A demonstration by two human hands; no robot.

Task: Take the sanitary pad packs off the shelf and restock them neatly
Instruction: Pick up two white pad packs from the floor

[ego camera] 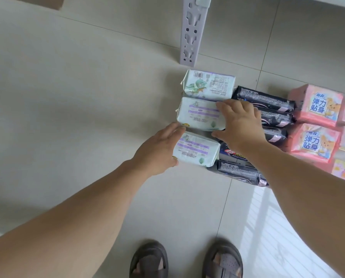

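Three mint-green sanitary pad packs lie in a column on the tiled floor: a far pack, a middle pack and a near pack. My left hand clasps the left end of the near pack, thumb on its near edge and fingers on its far edge. My right hand spans the right end of the middle pack, fingers across its top and thumb at its near edge. Both arms reach forward from the bottom of the view.
Right of the mint column lie several black pad packs, then pink packs stacked at the right edge. A white perforated shelf post stands just beyond the far pack. My sandalled feet are at the bottom.
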